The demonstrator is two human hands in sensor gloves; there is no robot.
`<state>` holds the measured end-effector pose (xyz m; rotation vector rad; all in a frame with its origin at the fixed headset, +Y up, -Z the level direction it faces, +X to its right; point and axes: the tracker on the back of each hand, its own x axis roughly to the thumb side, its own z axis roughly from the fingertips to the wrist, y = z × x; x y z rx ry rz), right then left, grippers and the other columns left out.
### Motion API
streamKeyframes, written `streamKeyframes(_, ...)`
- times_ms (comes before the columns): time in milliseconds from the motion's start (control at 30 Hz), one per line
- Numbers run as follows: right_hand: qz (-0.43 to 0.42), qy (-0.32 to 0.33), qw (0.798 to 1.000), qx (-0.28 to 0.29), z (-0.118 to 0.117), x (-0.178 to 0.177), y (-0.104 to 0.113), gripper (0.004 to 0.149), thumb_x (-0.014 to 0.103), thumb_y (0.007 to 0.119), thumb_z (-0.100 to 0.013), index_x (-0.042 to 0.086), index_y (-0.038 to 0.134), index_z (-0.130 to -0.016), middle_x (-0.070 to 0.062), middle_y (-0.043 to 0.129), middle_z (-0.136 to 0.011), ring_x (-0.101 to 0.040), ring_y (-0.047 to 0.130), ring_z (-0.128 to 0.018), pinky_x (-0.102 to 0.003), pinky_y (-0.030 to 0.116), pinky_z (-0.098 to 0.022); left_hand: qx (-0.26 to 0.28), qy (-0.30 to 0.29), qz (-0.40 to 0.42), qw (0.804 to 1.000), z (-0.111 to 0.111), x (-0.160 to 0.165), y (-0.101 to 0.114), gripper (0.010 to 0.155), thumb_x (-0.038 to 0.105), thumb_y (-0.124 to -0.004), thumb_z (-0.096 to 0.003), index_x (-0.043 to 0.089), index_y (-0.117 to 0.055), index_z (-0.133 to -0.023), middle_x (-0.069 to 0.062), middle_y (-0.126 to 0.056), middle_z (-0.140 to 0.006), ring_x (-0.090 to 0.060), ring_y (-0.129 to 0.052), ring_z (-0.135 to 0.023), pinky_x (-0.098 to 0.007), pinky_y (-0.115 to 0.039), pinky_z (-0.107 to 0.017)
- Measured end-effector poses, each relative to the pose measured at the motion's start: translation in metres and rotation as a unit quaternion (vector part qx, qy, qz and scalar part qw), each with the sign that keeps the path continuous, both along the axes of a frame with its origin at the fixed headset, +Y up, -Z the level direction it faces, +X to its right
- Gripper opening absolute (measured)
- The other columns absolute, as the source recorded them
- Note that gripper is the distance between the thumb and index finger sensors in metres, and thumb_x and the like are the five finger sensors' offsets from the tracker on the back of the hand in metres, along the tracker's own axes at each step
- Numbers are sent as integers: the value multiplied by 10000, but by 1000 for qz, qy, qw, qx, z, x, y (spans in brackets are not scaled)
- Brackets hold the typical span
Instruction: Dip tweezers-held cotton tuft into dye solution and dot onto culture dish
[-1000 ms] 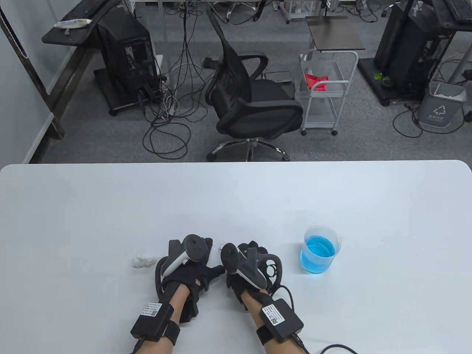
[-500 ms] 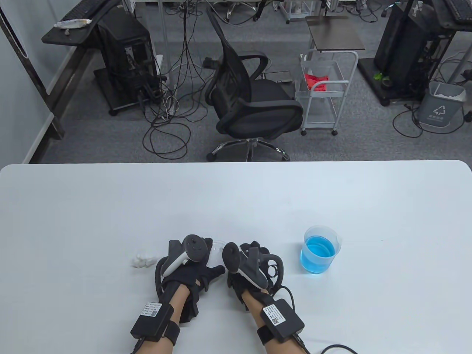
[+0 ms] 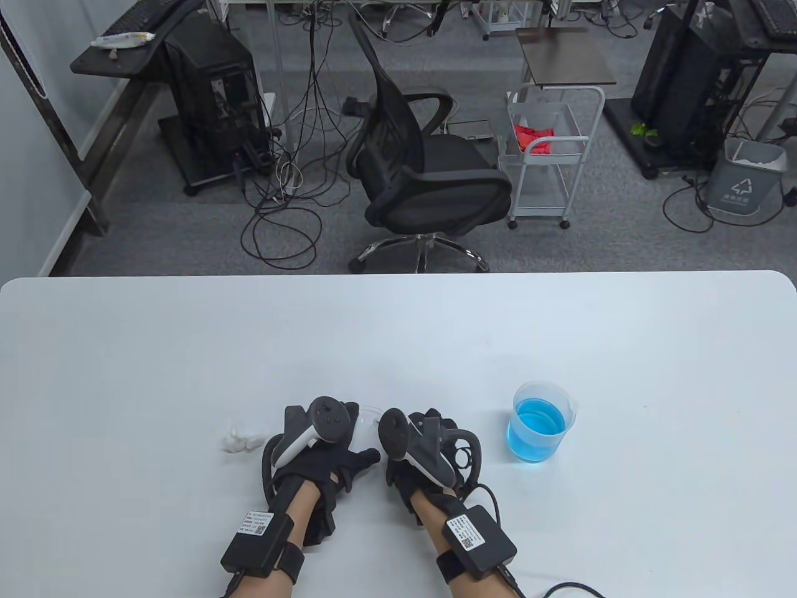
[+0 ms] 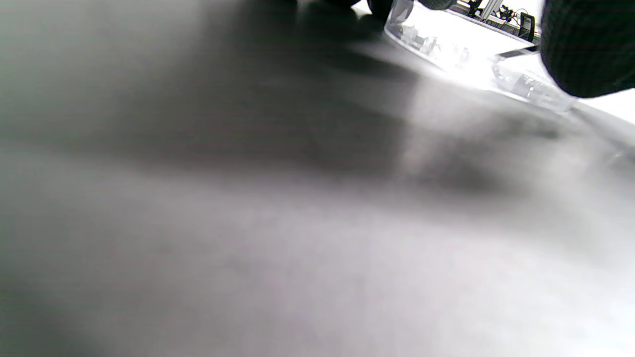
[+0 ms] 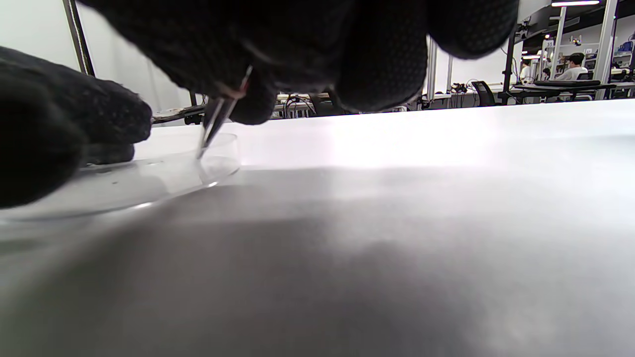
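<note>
A clear culture dish (image 3: 368, 415) lies on the white table between my hands; only a sliver of it shows in the table view. My left hand (image 3: 330, 451) holds the dish, with fingers on either side of its rim (image 4: 466, 52). My right hand (image 3: 429, 445) pinches metal tweezers (image 5: 218, 116) that point down, with their tips at the dish (image 5: 149, 176). I cannot make out a cotton tuft at the tips. A beaker of blue dye solution (image 3: 539, 423) stands to the right of my right hand. Loose white cotton (image 3: 240, 438) lies left of my left hand.
The table's far edge (image 3: 398, 274) is well beyond the hands. An office chair (image 3: 423, 168) and a small cart (image 3: 548, 156) stand on the floor behind it. A cable (image 3: 560, 588) trails from my right wrist along the table's near edge.
My right hand has shifted and turned slightly to the right over the dish. My left hand, the beaker and the cotton have not moved.
</note>
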<state>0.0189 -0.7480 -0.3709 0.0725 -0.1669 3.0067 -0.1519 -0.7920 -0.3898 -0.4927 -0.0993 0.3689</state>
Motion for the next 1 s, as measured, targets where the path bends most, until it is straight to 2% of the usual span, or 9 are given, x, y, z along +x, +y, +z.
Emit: streamKeyframes(1000,6,1,1000,-2,1,-1,3,333,301,889,-411,217,977,-720,5,966,-468,-229,943,-607,-566,685,-562,-1,0,2,1000,0,-1,-1,936,759,-679,-443,390,-145,-1119,111,-136,-1195,-217,-132,-1168,-451,-241,-816)
